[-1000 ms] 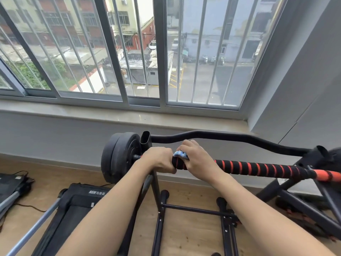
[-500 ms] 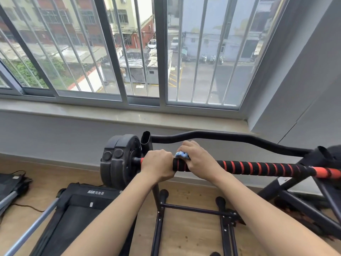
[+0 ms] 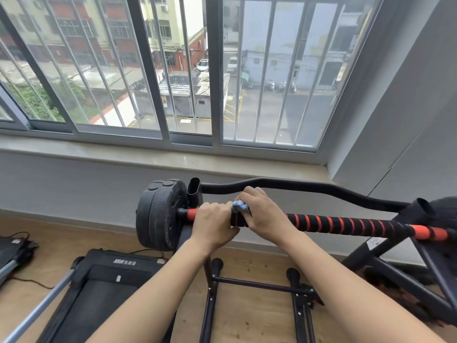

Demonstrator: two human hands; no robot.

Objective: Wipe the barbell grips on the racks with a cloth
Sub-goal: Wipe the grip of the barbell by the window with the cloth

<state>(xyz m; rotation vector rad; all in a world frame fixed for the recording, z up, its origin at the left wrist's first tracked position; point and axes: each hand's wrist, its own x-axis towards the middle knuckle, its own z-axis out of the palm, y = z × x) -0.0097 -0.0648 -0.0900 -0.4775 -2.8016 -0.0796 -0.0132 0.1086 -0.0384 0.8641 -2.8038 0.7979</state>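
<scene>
Both hands sit side by side on the bar, knuckles up. The left hand (image 3: pixel 214 224) is curled round the shaft with nothing else in it, steadying it just inboard of the plain red sleeve. The right hand (image 3: pixel 264 214), touching the left, is wrapped over a small crumpled blue cloth (image 3: pixel 239 206) and presses it onto the black foam barbell grip wound with red stripes (image 3: pixel 346 225). Only a tuft of cloth shows between the two hands.

The barbell lies across a black tubular steel rack (image 3: pixel 259 288). The wiping looks to me to be near its start. The cloth is at the far left end of the grip, and the whole striped run to the right appears yet to be covered, though the foam shows no mark that tells wiped from unwiped. The curved black bar (image 3: pixel 309 185) resting behind may want doing as well.

Leftward there is little room. The stacked black textured weight plates (image 3: pixel 160 214) stand close by the left hand, and the rack's open-topped upright (image 3: pixel 194 191) rises just behind its knuckles. Rightward the grip runs free up to the far upright (image 3: pixel 420 206). The curved bar passes near the right fingertips. Below lie the wooden floor (image 3: pixel 247 318) and a black folded treadmill (image 3: pixel 106 280).
</scene>
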